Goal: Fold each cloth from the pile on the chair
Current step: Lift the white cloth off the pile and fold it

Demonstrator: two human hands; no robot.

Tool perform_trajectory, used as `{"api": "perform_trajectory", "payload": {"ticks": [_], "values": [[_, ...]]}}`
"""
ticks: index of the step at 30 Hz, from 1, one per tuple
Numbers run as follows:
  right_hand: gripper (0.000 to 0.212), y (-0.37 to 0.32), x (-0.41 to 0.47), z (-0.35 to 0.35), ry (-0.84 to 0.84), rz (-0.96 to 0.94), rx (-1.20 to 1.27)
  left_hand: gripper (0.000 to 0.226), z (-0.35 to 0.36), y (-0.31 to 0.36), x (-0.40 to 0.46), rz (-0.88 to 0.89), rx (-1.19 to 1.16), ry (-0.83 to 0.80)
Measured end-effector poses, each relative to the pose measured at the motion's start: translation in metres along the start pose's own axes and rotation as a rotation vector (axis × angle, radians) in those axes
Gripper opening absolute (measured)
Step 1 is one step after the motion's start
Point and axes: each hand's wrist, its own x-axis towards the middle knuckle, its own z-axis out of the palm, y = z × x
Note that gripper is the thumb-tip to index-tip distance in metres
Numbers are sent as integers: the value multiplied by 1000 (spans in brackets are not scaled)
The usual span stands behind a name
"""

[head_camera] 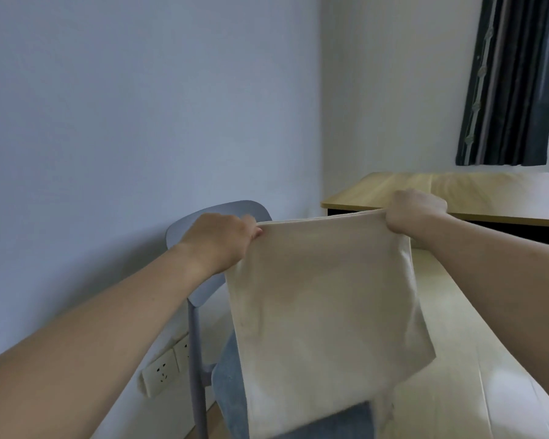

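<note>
A cream cloth [320, 305] hangs stretched in the air in front of me, its top edge taut between my two hands. My left hand [219, 239] pinches its upper left corner. My right hand [415, 210] grips the upper right corner, fingers curled round the fabric. Behind and below the cloth stands a grey-blue chair [200, 299] with a blue cloth [232, 384] lying on its seat, mostly hidden by the cream one.
A wooden desk [403, 185] stands at the right against the wall, a dark striped curtain [514, 80] above it. Wall sockets [162, 372] sit low on the left wall. Pale floor [476, 359] stretches to the right of the chair.
</note>
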Motion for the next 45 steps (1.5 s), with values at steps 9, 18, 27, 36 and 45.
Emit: {"api": "perform_trajectory", "payload": {"ticks": [9,18,27,36,45], "values": [[28,10,0,9,192,-154,1,32,-14,-9,-1,233,-30,10],[14,43,-72,110,-321,-260,-377,17,45,84,-93,177,-456,-969],[22,46,-73,145,-626,-29,-228,25,101,79,-106,-165,-684,-1053],[15,10,-1,195,-490,151,288,30,192,68,-73,-796,-984,-503],[16,-31,48,267,-397,153,447,30,269,69,-59,-921,-824,-422]]}}
